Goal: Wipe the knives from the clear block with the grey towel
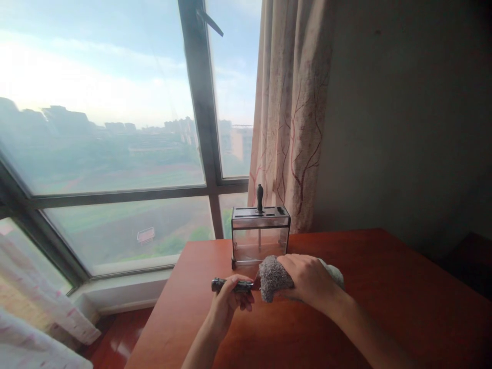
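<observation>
The left hand (225,303) is closed around the dark handle of a knife (244,286). Its thumb lies along the handle and its fingers curl under it. The end of the handle sticks out past the hand on the left side. The knife lies nearly flat in the air, above the front part of the brown table (346,328).

The right hand (307,279) is bent over a fuzzy gray cloth (272,277) and grips it. The cloth is around the blade, so only a little bit of blade shows, next to the handle. I cannot see all the fingers under the cloth. The two hands are near each other but do not touch.

Just behind the hands, a see-through knife block (241,222) stands upright on the table. One black handle (260,197) pokes up from its top.
</observation>
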Demonstrator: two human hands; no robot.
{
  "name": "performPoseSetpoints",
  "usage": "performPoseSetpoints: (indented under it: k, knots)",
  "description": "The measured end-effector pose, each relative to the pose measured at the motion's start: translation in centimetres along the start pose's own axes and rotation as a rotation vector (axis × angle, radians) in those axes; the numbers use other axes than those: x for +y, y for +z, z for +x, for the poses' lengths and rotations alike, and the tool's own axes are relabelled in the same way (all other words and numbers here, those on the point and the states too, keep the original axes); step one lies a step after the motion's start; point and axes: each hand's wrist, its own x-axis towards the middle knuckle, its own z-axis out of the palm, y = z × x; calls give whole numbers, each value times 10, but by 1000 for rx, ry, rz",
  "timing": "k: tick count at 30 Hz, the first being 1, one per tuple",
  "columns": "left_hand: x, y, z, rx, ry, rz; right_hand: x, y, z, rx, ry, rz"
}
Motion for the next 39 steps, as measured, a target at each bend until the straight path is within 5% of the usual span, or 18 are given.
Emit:
performPoseSetpoints:
  k: [8, 24, 39]
  knots:
    - [-2, -8, 3, 44, 16, -62, 31, -8, -19, 2, 76, 25]
    - [-13, 21, -4, 43, -23, 12, -17, 9, 5, 1, 51, 49]
    - [0, 11, -4, 14, -49, 23, 39, -1, -19, -117, 139, 124]
